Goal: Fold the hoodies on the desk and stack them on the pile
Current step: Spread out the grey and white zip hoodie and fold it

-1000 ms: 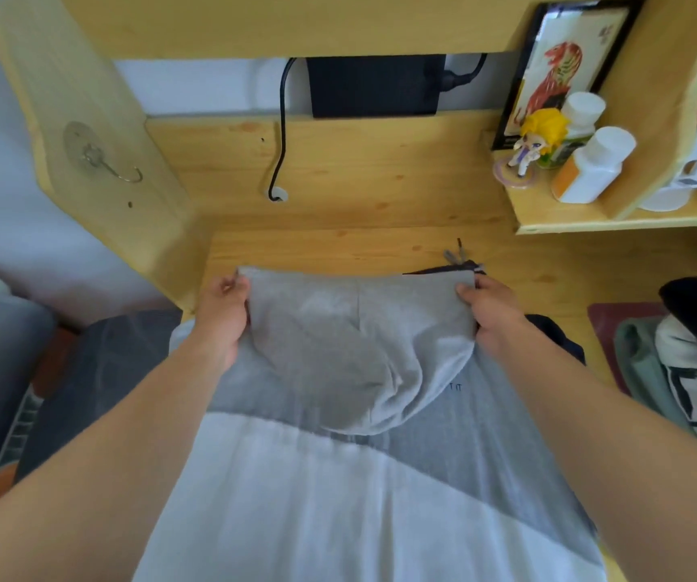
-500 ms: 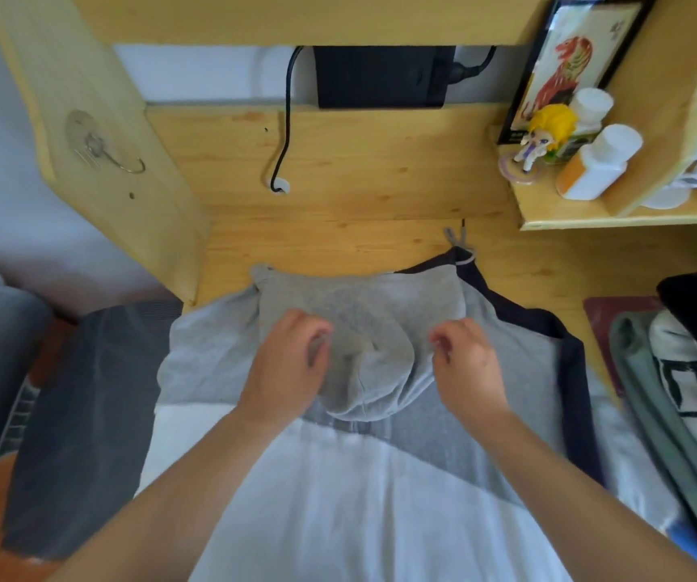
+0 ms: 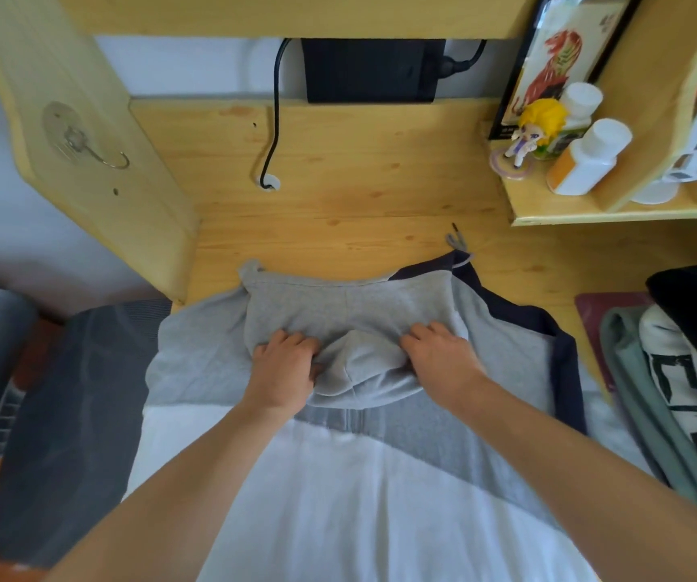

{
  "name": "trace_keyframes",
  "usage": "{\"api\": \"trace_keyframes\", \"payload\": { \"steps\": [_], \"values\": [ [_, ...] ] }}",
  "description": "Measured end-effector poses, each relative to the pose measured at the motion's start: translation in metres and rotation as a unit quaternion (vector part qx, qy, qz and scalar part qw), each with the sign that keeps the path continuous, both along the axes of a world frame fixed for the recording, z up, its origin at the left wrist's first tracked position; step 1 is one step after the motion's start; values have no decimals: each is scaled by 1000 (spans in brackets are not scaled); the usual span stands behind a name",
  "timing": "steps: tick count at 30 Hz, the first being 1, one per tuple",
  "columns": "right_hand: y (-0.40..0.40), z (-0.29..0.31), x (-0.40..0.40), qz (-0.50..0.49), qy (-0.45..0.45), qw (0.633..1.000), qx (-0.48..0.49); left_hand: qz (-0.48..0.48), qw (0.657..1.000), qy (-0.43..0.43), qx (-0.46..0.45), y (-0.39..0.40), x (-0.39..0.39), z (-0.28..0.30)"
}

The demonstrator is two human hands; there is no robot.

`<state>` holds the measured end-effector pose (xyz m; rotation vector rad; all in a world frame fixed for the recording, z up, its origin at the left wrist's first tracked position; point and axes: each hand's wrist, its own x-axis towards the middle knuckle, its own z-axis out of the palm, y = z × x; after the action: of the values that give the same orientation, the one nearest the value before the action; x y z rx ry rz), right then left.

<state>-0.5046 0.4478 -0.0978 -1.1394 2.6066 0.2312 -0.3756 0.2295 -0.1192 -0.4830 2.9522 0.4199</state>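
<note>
Both forearms reach in from the bottom of the frame over the grey-and-white hoodie (image 3: 338,497), which lies flat on the wooden desk (image 3: 338,212) at centre frame. The left hand (image 3: 283,371) curls its fingers into the grey hood (image 3: 351,321), bunching the fabric, palm down. The right hand (image 3: 439,363) mirrors it just beside, fingers bent and gripping the hood's other side. At the right edge sits the pile of folded hoodies (image 3: 682,392). Farther up, a drawstring (image 3: 458,245) trails onto the desk; a figurine (image 3: 535,128) and white bottle (image 3: 590,157) stand on the upper-right shelf.
</note>
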Motion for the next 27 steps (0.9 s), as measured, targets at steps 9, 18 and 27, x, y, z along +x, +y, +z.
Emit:
{"api": "trace_keyframes", "payload": {
  "steps": [9, 18, 27],
  "values": [
    [-7, 57, -36, -138, -45, 981, -127, 48, 983, 89, 155, -25, -18, 58],
    [-27, 148, -104, -36, 1, 981, -192, 76, 962, 131, 227, -63, -85, 168],
    [88, 34, 28, -55, -54, 966, -246, 29, 956, 58, 285, -27, 75, 70]
  ]
}}
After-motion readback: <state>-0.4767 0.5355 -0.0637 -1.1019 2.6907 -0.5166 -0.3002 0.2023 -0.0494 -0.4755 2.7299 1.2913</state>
